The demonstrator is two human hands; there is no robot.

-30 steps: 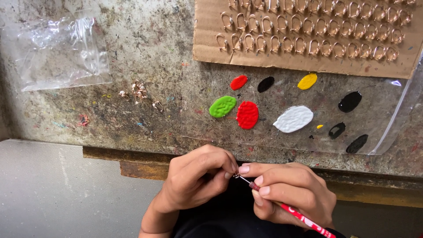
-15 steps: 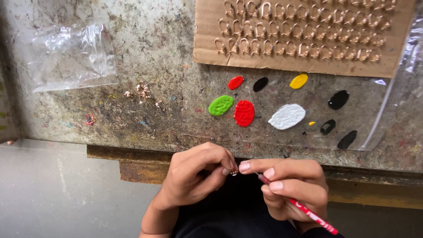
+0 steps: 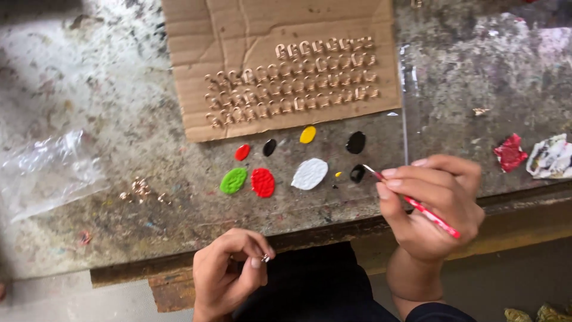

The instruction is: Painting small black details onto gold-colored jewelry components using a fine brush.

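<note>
The right hand is closed around a thin red-handled paintbrush, gripped between thumb and fingers like a pencil. The brush tip touches, or sits just at the edge of, a small black paint blob on the worn, paint-speckled grey counter. The left hand hangs at the counter's front edge, thumb and forefinger pinched narrow on a tiny metal piece, too small to make out its shape.

Taking the oval white paint patch as the landmark: just left of it lies a red oval patch, and further left a green one. Above and to the left of the white patch sit a small red dot and a small black dot; straight above it is a yellow dot; above and to the right is a larger black dot. The black blob at the brush tip lies just right of the white patch.

Beyond the white patch, further from the person, a brown cardboard sheet carries rows of small gold-coloured metal hooks. Well to the left of the white patch are a few loose gold-coloured pieces and a crumpled clear plastic bag. Far right of it, near the counter's edge, lie a crumpled red-stained scrap and a white stained rag.
</note>
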